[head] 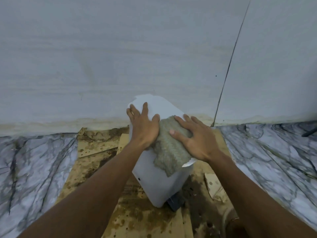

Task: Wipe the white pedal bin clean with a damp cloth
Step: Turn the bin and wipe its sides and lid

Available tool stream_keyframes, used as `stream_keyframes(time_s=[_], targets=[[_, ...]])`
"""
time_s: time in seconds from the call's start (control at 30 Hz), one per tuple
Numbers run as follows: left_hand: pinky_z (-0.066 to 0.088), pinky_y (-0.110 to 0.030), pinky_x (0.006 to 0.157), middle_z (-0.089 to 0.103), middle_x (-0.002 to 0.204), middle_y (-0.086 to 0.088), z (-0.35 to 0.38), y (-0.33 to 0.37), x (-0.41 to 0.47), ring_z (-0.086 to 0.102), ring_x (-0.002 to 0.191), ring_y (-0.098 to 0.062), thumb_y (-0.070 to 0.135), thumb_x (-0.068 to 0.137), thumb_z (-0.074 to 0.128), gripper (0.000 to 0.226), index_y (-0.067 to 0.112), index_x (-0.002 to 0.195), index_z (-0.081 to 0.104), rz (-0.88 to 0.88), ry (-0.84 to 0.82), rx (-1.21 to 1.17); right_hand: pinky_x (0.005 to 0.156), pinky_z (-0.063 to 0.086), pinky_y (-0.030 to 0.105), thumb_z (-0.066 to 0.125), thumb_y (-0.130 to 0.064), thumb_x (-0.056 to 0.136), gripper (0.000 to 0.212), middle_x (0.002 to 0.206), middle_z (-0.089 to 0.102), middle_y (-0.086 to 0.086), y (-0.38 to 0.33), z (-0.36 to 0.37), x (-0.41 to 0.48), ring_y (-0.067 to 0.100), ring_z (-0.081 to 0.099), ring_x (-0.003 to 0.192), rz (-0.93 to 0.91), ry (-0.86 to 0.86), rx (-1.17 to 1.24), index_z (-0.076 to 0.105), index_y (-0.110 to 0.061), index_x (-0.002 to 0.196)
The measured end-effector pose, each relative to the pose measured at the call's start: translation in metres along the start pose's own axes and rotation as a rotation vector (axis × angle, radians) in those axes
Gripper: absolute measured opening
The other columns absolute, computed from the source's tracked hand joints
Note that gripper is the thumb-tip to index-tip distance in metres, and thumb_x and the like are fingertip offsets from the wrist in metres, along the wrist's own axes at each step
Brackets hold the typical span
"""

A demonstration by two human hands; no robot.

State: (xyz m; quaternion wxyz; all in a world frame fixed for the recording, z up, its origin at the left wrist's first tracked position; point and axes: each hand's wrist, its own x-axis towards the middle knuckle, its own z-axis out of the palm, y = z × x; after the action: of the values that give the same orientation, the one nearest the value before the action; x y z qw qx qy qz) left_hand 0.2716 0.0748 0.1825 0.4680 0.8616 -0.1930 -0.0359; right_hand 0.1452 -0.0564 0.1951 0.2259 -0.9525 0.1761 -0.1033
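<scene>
The white pedal bin [154,184] stands on stained cardboard close to the wall, its lid [159,105] shut. A grey-green knitted cloth [167,152] lies across the lid's right side and hangs over the front edge. My right hand [193,136] presses flat on the cloth, fingers spread. My left hand [143,126] lies flat on the bare left part of the lid, fingers apart and reaching toward the back edge. The black pedal [175,202] shows at the bin's foot on the right.
Wet, brown-stained cardboard sheets [137,217] cover the floor under and around the bin. Veined marble floor [34,165] lies to both sides. A pale wall [120,57] rises right behind the bin, with a dark seam [228,69] at right.
</scene>
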Motion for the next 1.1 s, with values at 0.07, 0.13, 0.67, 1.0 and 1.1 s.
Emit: stream_keyframes(time_s=[0.07, 0.13, 0.67, 1.0, 1.1], targets=[[0.011, -0.047, 0.123, -0.013, 0.167, -0.006, -0.009, 0.003, 0.02, -0.017, 0.153, -0.021, 0.035, 0.103, 0.044, 0.065, 0.024, 0.16, 0.017, 0.005, -0.027, 0.008, 0.121, 0.015, 0.052, 0.031, -0.084, 0.084, 0.076, 0.164, 0.023, -0.01, -0.014, 0.003, 0.011, 0.018, 0.017, 0.151, 0.052, 0.013, -0.005, 0.03, -0.046, 0.151], [0.012, -0.043, 0.121, -0.004, 0.167, -0.008, -0.023, 0.006, 0.041, -0.008, 0.154, -0.021, 0.032, 0.103, 0.046, 0.063, 0.023, 0.159, 0.02, 0.02, -0.1, 0.062, 0.119, 0.017, 0.055, 0.027, -0.083, 0.086, 0.078, 0.162, 0.028, -0.007, -0.032, 0.007, 0.018, 0.023, 0.02, 0.15, 0.1, 0.026, -0.014, 0.031, -0.042, 0.151], [0.02, -0.035, 0.117, 0.029, 0.163, -0.004, -0.105, -0.027, 0.004, 0.026, 0.149, -0.024, 0.038, 0.105, 0.043, 0.054, 0.021, 0.155, 0.034, 0.051, -0.12, 0.26, 0.117, -0.003, 0.066, 0.013, -0.077, 0.091, 0.082, 0.168, -0.007, 0.003, -0.101, 0.052, -0.022, 0.025, -0.017, 0.152, 0.012, -0.053, -0.099, 0.003, -0.031, 0.158], [-0.004, -0.034, 0.124, -0.002, 0.167, 0.004, -0.093, -0.023, -0.078, -0.012, 0.153, -0.011, 0.043, 0.106, 0.036, 0.061, 0.027, 0.16, 0.012, 0.338, -0.113, 0.438, 0.125, -0.005, 0.042, 0.027, -0.073, 0.093, 0.083, 0.167, -0.007, -0.005, -0.062, 0.023, -0.011, 0.007, -0.014, 0.152, -0.31, -0.242, -0.048, -0.002, -0.031, 0.159], [-0.007, -0.034, 0.125, 0.004, 0.167, 0.006, -0.082, -0.027, -0.086, -0.01, 0.153, -0.008, 0.046, 0.106, 0.03, 0.06, 0.027, 0.16, 0.012, 0.438, -0.123, 0.491, 0.126, -0.003, 0.04, 0.035, -0.074, 0.091, 0.09, 0.166, -0.01, -0.009, -0.048, 0.023, -0.012, 0.003, -0.016, 0.15, -0.413, -0.253, -0.052, -0.006, -0.029, 0.158]])
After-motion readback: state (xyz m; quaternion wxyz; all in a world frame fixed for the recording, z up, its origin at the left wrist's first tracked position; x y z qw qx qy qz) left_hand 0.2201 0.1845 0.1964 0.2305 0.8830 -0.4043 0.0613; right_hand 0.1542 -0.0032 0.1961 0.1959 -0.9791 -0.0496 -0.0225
